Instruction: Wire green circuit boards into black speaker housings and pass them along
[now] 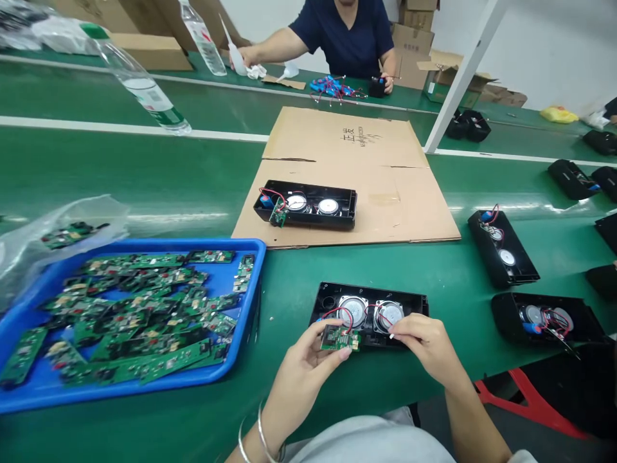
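Note:
My left hand (308, 360) pinches a small green circuit board (340, 338) between thumb and fingers. Behind the board lies a black speaker housing (409, 302) with two round silver speakers (353, 311), and red wires run from it toward the board. Over the housing's near right part, my right hand (429, 344) is closed on a small white connector (392, 335) at the fingertips; its wire is partly hidden. To the left, a blue tray (263, 276) holds many similar green boards (159, 308).
A second speaker housing (308, 222) with a board rests on a flat cardboard sheet (385, 186). More housings (504, 251) stand at the right. A clear bottle (144, 90) leans at upper left. Across the bench, a person (347, 38) holds a white squeeze bottle (236, 59).

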The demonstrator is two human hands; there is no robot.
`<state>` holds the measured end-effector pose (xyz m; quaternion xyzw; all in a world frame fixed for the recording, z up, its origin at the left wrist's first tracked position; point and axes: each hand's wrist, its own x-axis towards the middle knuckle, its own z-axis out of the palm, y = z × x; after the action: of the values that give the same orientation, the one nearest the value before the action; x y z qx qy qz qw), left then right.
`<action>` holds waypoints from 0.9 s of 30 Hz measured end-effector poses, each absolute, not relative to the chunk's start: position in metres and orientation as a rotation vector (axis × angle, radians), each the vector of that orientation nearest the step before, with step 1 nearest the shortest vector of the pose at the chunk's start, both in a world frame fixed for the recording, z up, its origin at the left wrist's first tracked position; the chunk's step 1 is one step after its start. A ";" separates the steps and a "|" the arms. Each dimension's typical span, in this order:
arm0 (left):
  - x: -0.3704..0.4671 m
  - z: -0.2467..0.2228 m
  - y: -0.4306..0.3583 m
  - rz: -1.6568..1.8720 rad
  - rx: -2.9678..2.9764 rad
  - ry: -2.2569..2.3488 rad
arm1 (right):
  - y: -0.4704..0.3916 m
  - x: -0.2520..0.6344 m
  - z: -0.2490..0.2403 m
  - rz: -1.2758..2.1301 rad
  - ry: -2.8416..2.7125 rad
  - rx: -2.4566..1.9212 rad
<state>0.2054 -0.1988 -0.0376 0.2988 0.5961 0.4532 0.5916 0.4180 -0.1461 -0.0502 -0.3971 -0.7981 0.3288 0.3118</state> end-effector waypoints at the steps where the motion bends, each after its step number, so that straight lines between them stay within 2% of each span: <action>1: 0.208 -0.038 -0.196 1.045 0.710 1.410 | -0.147 0.415 -0.050 0.856 -2.122 -1.032; 12: 0.220 -0.040 -0.186 1.057 0.720 1.438 | -0.152 0.379 -0.063 0.510 -2.226 -0.943; 27: 0.221 -0.045 -0.181 0.956 1.011 1.468 | -0.151 0.372 -0.053 0.071 -2.507 -0.937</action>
<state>0.2209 -0.1811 -0.0450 0.4235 0.6153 0.4004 0.5307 0.3719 -0.1514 -0.0530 -0.3405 -0.9113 0.0257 0.2300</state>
